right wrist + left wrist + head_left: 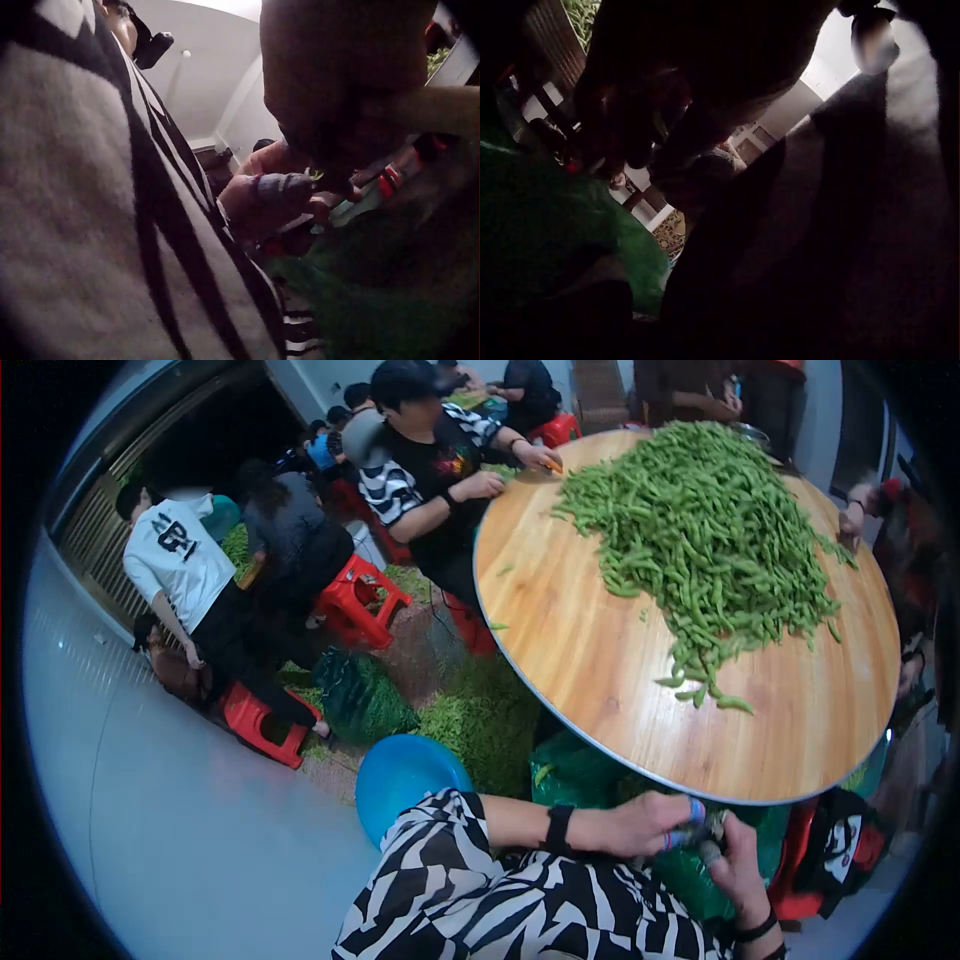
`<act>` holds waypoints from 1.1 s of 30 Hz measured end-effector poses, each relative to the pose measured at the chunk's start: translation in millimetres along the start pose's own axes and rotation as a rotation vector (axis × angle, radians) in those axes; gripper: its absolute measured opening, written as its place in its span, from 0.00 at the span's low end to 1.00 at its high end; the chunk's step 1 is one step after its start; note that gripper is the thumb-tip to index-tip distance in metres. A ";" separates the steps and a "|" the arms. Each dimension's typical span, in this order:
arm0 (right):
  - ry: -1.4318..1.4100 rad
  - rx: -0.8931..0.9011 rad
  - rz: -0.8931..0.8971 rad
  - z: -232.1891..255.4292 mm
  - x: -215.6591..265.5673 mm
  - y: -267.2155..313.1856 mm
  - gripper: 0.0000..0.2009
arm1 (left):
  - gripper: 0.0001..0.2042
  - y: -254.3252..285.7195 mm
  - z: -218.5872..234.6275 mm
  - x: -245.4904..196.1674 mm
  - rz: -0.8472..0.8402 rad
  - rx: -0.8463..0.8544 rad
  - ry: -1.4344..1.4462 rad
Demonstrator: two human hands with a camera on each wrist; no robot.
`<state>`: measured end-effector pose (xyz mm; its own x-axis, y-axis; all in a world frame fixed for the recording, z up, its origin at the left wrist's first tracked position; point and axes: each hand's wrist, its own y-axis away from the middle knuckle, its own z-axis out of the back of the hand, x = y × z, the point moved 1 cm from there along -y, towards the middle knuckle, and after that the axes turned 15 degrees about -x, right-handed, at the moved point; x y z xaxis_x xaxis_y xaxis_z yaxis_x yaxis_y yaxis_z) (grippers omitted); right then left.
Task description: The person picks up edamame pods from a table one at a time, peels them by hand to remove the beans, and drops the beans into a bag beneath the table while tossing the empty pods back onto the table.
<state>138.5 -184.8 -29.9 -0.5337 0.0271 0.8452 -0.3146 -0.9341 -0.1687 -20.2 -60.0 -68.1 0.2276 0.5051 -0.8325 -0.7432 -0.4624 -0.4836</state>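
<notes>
Low at the table's near edge, my left hand (pixel 632 826) and right hand (pixel 742 868) meet with fingers curled toward each other. Blue wraps (pixel 696 811) cover left fingertips, and the right thumb wears a grey wrap (pixel 710 851). A small green soybean pod (pixel 318 175), mostly hidden by fingers, is pinched between the hands. Under them hangs a green plastic bag (pixel 700 885), which also fills the lower left of the dark left wrist view. A large heap of green soybean pods (pixel 710 540) lies on the round wooden table (pixel 600 660).
A blue plastic basin or stool (pixel 405 775) stands by my left side. Pods (pixel 480 710) cover the floor beyond it, beside a green mesh sack (pixel 362 695). Red stools (pixel 360 600) and several seated people are behind. A person in black (pixel 440 500) works across the table's left edge.
</notes>
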 end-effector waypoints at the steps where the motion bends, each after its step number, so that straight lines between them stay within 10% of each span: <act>1: -0.077 -0.038 -0.003 -5.3 3.3 -4.1 0.07 | 0.13 -3.1 10.7 -7.9 -0.075 -0.035 -0.005; 9: -1.131 -0.323 -0.702 -2.0 15.9 -14.3 0.15 | 0.10 -18.0 153.8 -50.6 0.047 0.167 -1.238; 15: -1.124 -0.213 -0.711 -33.5 22.0 1.1 0.10 | 0.07 -72.8 122.8 -14.4 0.096 0.029 -0.670; 23: -1.228 0.038 -0.594 -36.3 19.9 2.0 0.11 | 0.07 -116.3 104.0 57.8 0.089 -0.059 -0.821; 33: -1.164 -0.139 -0.547 -23.4 20.5 -41.6 0.20 | 0.05 -80.1 64.5 -12.9 0.656 -0.141 0.280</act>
<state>122.3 -137.0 -17.4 0.6607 0.0026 0.7506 -0.3895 -0.8536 0.3458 -4.2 17.5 -1.2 -0.0705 -0.1051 -0.9920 -0.6982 -0.7050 0.1243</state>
